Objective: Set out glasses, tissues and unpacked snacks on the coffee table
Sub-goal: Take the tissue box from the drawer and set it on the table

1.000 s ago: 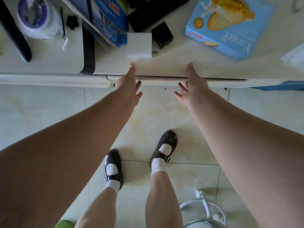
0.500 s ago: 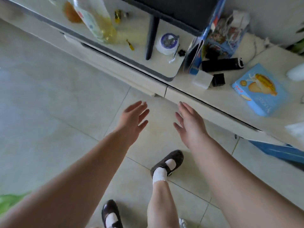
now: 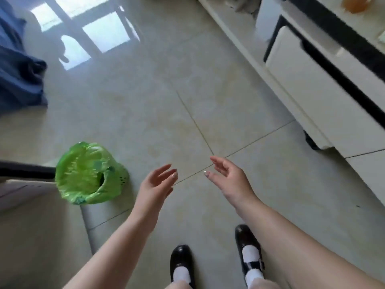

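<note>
My left hand (image 3: 157, 182) and my right hand (image 3: 228, 176) hang in the air over the tiled floor, palms facing each other, fingers relaxed and holding nothing. No glasses, tissues or snacks show in this view. At the top right corner an orange object (image 3: 354, 4) sits blurred on the white cabinet (image 3: 312, 84). My feet in black shoes (image 3: 249, 245) stand below my hands.
A small bin lined with a green bag (image 3: 89, 174) stands on the floor at the left, beside a pale table edge (image 3: 18, 190). Blue fabric (image 3: 18, 69) lies at the far left. The long white cabinet runs along the right side.
My hands left the cabinet's drawer edge and drew back into the air. The view swung left, away from the cabinet top with the blue snack box, toward the open floor and green bin.
</note>
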### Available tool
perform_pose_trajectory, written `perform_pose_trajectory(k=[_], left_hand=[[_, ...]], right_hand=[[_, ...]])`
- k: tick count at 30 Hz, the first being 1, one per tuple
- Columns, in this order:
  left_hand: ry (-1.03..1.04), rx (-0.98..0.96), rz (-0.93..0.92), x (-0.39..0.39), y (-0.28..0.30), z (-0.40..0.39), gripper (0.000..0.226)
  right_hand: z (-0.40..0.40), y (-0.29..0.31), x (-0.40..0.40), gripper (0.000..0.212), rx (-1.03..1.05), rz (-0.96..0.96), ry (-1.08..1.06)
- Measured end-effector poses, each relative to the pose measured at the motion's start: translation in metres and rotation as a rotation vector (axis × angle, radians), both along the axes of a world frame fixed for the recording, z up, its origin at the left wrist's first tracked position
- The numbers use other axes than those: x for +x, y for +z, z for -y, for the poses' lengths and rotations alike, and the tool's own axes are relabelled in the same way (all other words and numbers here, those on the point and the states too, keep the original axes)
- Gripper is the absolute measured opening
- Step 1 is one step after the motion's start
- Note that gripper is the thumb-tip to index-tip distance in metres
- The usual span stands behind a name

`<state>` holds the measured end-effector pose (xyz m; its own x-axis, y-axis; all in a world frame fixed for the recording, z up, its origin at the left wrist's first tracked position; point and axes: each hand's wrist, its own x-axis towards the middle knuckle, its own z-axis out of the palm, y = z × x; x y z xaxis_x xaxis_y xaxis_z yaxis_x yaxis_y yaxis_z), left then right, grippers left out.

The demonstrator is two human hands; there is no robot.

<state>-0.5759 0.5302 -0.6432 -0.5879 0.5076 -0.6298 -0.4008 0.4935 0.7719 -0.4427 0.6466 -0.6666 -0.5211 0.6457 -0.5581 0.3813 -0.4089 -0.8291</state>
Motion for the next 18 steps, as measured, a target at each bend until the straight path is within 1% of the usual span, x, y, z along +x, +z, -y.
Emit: perform_pose_trajectory(k=[2,5,7,10,13,18], left_hand=[[0.105,-0.01,-0.049,-0.022,-0.031,0.049,0.027],[0.249,0.02,-0.134,-0.045,-0.085,0.109,0.032],[0.351,0.048,-0.174,-0.055,-0.122,0.144,0.034],[0.544,0.084,-0.214,-0.059,-0.163,0.198,0.029],[0.684,0.123,-0.258,-0.053,-0.184,0.244,0.029],[0.901,0.172,-0.278,-0.021,-0.188,0.304,0.027]], right_hand=[[0.022,-0.033,-0.042,0.046,0.052,-0.01,0.166],[0.056,-0.086,-0.101,0.046,0.14,-0.077,0.395],[0.078,-0.121,-0.134,0.046,0.19,-0.137,0.517],[0.117,-0.163,-0.172,0.046,0.244,-0.213,0.675],[0.157,-0.185,-0.193,0.047,0.281,-0.283,0.789],[0.224,-0.187,-0.194,0.043,0.257,-0.365,0.953]])
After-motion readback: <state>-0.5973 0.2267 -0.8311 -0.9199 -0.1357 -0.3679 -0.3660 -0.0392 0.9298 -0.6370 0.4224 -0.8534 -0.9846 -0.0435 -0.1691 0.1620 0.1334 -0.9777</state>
